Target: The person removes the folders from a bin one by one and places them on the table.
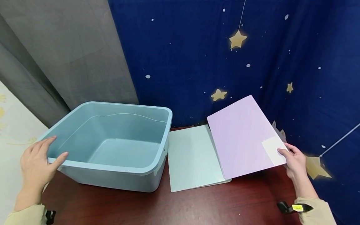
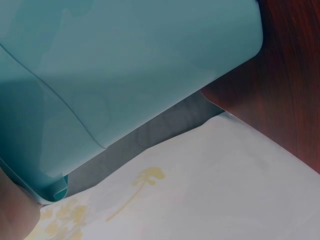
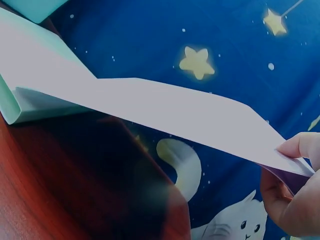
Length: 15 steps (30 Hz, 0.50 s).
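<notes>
A large blue-grey plastic tub (image 1: 112, 168) stands on the left of the dark red table. My left hand (image 1: 37, 162) rests at its near left corner, thumb and fingers spread over the rim; only part of that hand shows in the left wrist view. With thumb and fingers, my right hand (image 1: 295, 161) pinches the lower right corner of a lavender folder (image 1: 242, 137), which bears a white patch. The folder is tilted, its right side raised off the table. Its left edge overlaps a pale mint folder (image 1: 194, 159) lying flat beside the tub.
Behind the table hang a grey curtain (image 1: 70, 53) and a navy curtain (image 1: 180, 56) printed with stars. White cloth with yellow flowers (image 2: 200, 180) lies to the left. The wooden table (image 1: 197, 206) extends in front of the tub and folders.
</notes>
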Available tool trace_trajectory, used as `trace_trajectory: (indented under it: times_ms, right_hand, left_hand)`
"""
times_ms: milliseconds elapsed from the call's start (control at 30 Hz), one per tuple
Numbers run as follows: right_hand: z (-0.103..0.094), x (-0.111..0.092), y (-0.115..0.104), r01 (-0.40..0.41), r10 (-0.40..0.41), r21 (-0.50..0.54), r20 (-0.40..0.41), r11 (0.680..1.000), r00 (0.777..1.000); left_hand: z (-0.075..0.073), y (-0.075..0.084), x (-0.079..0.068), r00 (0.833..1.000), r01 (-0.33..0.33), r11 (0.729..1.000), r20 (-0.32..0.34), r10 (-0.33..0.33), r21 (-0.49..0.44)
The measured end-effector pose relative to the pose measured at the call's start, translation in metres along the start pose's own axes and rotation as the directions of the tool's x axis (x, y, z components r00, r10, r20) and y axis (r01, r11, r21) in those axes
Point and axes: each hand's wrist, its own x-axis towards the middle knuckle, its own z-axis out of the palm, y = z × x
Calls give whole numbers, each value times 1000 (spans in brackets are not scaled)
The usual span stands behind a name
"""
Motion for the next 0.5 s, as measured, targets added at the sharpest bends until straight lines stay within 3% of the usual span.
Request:
trace_trajectory:
  times_ms: [367, 433, 500]
  right_hand:
    - [-4, 5, 6, -83, 78, -81, -61, 993, 995]
    - [-11, 16, 16, -87, 75, -134, -92, 987, 993]
    - [-32, 40, 40, -75, 56, -180, -106, 981, 993]
  left_hand:
    - [0, 1, 0, 1000, 5, 1000, 10, -5, 8]
    - [0, 1, 0, 1000, 5, 1000, 6, -5, 4]
    - [0, 1, 0, 1000, 5, 1000, 4, -5, 2]
